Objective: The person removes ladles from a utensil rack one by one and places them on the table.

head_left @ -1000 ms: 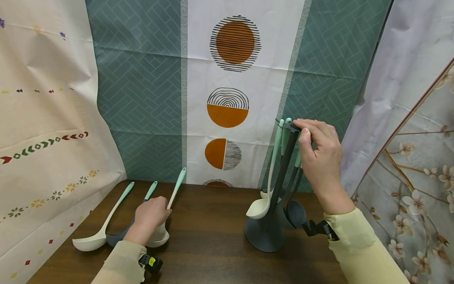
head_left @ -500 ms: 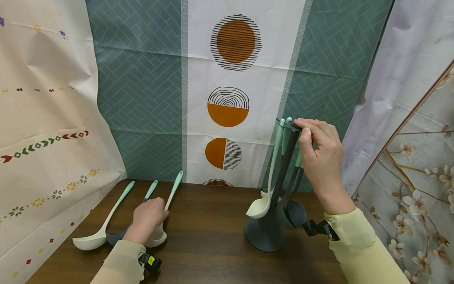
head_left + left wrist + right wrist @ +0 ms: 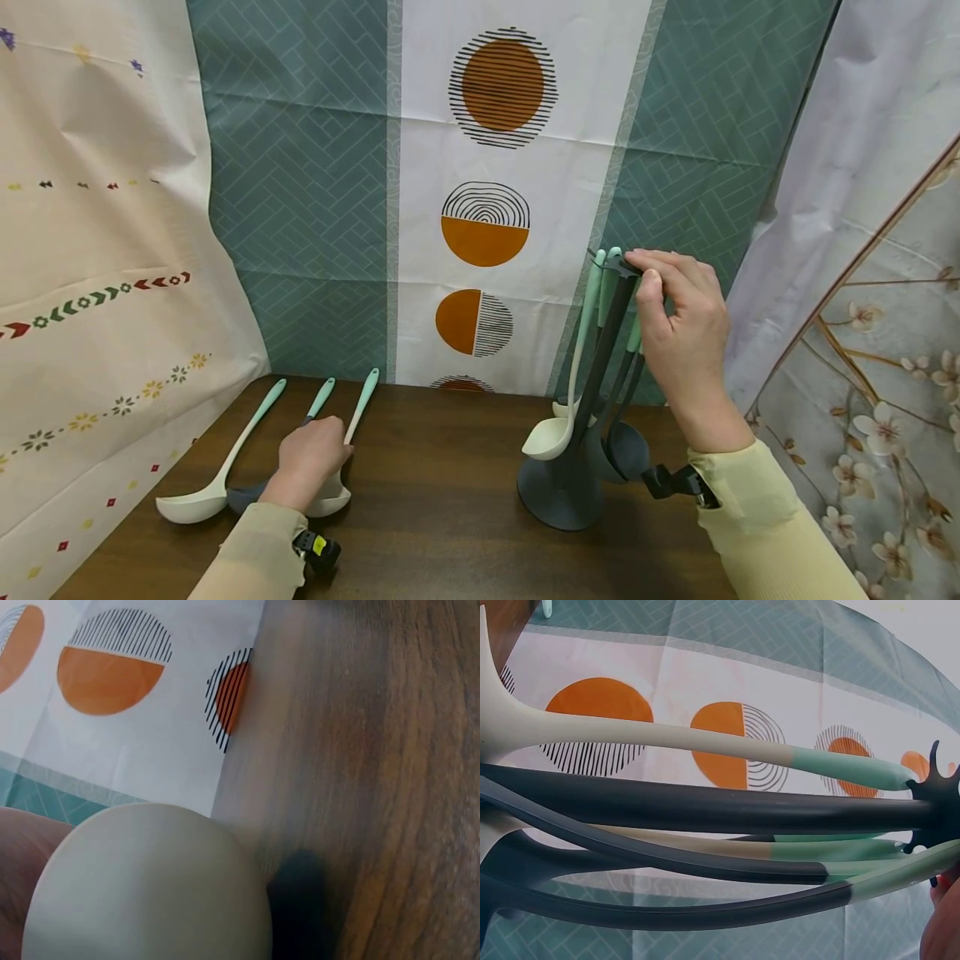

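Head view: the white utensil (image 3: 363, 403) lies on the table under the left hand (image 3: 311, 454), mint handle pointing away from the person. The left hand's fingers are curled round its shaft; exact finger placement is hidden. Just beside it, the dark utensil (image 3: 321, 398) is partly covered by the same hand; the white ladle (image 3: 192, 505) lies outermost, untouched.

Status, as judged: part-way. Three utensils are on the table, roughly in a row; at least four hang on the dark stand (image 3: 561, 496), among them a white ladle with a pouring lip (image 3: 550, 439) and a dark ladle (image 3: 627, 451). The exact hung count is uncertain owing to overlap. The right hand (image 3: 686, 325) holds the stand's hooked top between thumb and fingers.

Surface: brown wood-grain table (image 3: 450, 500). Surroundings: green-and-white patterned cloth (image 3: 300, 183) behind, cream embroidered-look cloth (image 3: 112, 242) at left, floral curtain (image 3: 877, 350) at right.
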Motion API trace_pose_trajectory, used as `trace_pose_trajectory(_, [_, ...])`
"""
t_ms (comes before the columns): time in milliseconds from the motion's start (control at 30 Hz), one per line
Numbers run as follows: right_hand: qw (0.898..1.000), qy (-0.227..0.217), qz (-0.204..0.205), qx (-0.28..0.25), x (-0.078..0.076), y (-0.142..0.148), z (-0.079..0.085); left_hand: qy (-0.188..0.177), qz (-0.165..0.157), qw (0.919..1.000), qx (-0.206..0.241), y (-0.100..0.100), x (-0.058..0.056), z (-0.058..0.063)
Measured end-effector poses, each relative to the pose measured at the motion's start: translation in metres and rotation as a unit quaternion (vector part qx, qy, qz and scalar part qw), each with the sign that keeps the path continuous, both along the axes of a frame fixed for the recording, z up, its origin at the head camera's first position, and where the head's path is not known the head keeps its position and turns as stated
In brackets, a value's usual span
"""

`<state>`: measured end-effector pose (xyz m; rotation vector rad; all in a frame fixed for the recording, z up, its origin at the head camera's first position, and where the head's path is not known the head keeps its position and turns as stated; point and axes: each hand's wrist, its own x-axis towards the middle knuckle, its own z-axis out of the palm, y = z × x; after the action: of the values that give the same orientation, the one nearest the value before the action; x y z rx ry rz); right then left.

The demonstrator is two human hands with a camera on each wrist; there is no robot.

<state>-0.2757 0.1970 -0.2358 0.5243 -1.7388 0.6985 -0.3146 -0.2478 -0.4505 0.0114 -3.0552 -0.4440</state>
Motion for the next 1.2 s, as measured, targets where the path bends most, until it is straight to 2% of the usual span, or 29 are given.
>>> trace_pose_trajectory(233, [1.0, -0.003, -0.003, 0.007, -0.0013, 0.0012, -0.0001, -0.01, 0.006, 0.9999, 0.0, -0.0029, 0.0004, -0.001])
trace_pose_trajectory(1200, [1.0, -0.001, -0.001, -0.002, 0.0011, 0.0007, -0.0004, -0.009, 0.002, 1.0, -0.002, -0.0038, 0.0014, -0.0003])
